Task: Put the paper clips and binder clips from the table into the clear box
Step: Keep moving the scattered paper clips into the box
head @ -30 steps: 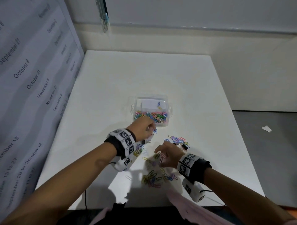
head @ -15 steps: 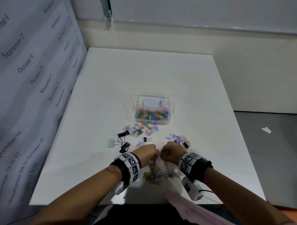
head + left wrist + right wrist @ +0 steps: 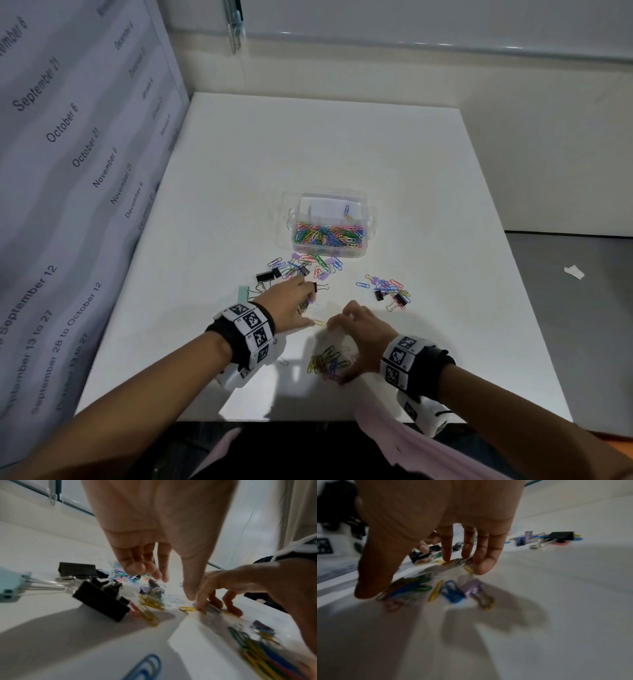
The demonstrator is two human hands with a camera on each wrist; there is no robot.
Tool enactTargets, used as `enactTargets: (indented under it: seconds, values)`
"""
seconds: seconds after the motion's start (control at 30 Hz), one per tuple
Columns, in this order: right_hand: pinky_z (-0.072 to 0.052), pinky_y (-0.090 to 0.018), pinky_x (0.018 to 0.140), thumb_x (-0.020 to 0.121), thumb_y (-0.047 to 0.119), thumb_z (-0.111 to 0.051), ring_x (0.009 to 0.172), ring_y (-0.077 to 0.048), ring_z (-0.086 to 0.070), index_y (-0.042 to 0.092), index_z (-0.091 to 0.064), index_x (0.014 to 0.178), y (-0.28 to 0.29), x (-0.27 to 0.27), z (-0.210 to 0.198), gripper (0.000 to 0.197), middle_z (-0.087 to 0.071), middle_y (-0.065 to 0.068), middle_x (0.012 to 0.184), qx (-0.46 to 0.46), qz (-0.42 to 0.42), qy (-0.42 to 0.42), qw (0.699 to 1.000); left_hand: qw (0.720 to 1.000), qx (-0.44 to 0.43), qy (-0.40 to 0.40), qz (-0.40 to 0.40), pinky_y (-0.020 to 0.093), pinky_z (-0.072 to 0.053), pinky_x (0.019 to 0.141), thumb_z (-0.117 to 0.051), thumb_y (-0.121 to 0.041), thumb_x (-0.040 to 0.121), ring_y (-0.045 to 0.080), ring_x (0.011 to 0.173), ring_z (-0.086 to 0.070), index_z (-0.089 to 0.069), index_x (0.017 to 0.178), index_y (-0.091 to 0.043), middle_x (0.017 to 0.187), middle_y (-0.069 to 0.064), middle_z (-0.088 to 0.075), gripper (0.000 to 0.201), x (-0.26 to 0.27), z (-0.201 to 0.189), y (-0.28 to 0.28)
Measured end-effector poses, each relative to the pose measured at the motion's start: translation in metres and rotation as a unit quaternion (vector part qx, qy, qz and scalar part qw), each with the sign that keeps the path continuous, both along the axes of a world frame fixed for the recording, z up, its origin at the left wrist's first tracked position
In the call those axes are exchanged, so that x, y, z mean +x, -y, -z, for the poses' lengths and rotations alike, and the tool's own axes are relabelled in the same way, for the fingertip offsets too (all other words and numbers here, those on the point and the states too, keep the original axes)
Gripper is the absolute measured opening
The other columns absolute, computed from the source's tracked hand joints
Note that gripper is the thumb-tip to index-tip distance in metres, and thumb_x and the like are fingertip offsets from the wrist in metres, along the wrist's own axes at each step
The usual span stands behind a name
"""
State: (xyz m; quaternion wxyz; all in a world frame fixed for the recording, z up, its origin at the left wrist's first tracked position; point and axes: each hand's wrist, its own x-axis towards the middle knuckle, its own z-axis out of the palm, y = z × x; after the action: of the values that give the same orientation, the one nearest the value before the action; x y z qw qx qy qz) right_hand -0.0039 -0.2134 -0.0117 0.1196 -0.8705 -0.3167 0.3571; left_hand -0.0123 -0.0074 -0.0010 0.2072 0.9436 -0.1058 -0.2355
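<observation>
Both hands low over the near half of the white surface [image 3: 342, 144]. Left hand [image 3: 291, 306]: fingers extended and slightly spread, tips down toward the surface, gripping nothing; thumb tip beside a yellow paper clip [image 3: 319, 322]. Right hand [image 3: 363, 334]: fingers spread and arched, fingertips [image 3: 481, 566] pressing on loose clips, thumb down at the edge of the near pile of paper clips [image 3: 327, 364]; nothing pinched or lifted.

Clear box [image 3: 330, 224] sits near the surface's centre, open, its bottom covered with mixed-colour paper clips.

Loose clips on the surface, three groups:
- just in front of the box, paper clips [image 3: 308, 265] mixed with small binder clips; black binder clips [image 3: 264, 277] and a mint binder clip [image 3: 244, 293] toward the left edge, just beside the left hand;
- toward the right edge, a smaller cluster [image 3: 388, 291] of paper clips with black binder clips;
- the near pile, by the near edge, under the right hand, with a blue and a lilac binder clip [image 3: 471, 589] in it.

Wrist views motion-blurred.
</observation>
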Motion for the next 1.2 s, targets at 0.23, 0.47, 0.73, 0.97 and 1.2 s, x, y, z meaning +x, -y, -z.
enactTargets:
  seconds: [0.23,0.47,0.73,0.97,1.2]
  values:
    - [-0.045,-0.037,0.093,0.058,0.039,-0.082,0.116,-0.023,-0.037,0.023,-0.045,0.125,-0.015,-0.013,0.009,0.078,-0.036,-0.008,0.127,0.009,-0.027,0.002,1.000,0.993,0.000,-0.105,0.058,0.032,-0.044,0.089,-0.082,-0.036,0.061,0.020,0.106,-0.049,-0.041,0.121,-0.014,0.118,0.003,-0.045,0.076,-0.051,0.016,0.012]
    - [-0.034,-0.018,0.074,0.074,0.012,-0.070,0.095,-0.029,-0.060,0.008,-0.071,0.096,-0.016,0.000,0.005,0.022,-0.061,-0.015,0.105,0.062,0.073,-0.029,0.995,0.996,-0.073,-0.040,-0.008,0.038,-0.045,0.084,-0.074,-0.034,0.070,0.024,0.099,-0.047,-0.046,0.113,-0.009,0.113,0.008,-0.044,0.057,-0.061,0.029,0.032]
    - [-0.047,-0.020,0.078,0.071,0.012,-0.071,0.089,-0.022,-0.066,0.011,-0.074,0.092,-0.014,0.027,-0.011,0.021,-0.074,-0.010,0.095,0.043,0.101,0.005,0.994,0.999,-0.038,-0.023,-0.009,0.043,-0.046,0.083,-0.068,-0.016,0.077,0.032,0.097,-0.052,-0.046,0.116,-0.004,0.117,0.014,-0.042,0.047,-0.027,0.027,0.049]
    - [-0.039,-0.001,0.046,0.069,0.006,-0.066,0.053,0.001,-0.055,0.012,-0.074,0.084,-0.015,0.079,-0.034,0.018,-0.073,-0.004,0.081,0.068,0.177,-0.002,0.982,1.000,-0.012,-0.022,0.000,0.041,-0.044,0.084,-0.040,0.003,0.087,0.035,0.102,-0.054,-0.052,0.114,0.001,0.116,0.020,-0.047,0.030,-0.001,0.023,0.050]
    - [-0.035,0.003,0.040,0.076,0.002,-0.063,0.055,-0.001,-0.049,0.012,-0.072,0.083,-0.034,0.137,-0.056,0.015,-0.057,0.015,0.062,0.149,0.251,0.074,0.954,0.998,-0.011,-0.063,0.017,0.037,-0.045,0.089,-0.047,0.004,0.084,0.034,0.105,-0.056,-0.056,0.107,0.000,0.116,0.018,-0.052,0.025,0.027,0.015,0.042]
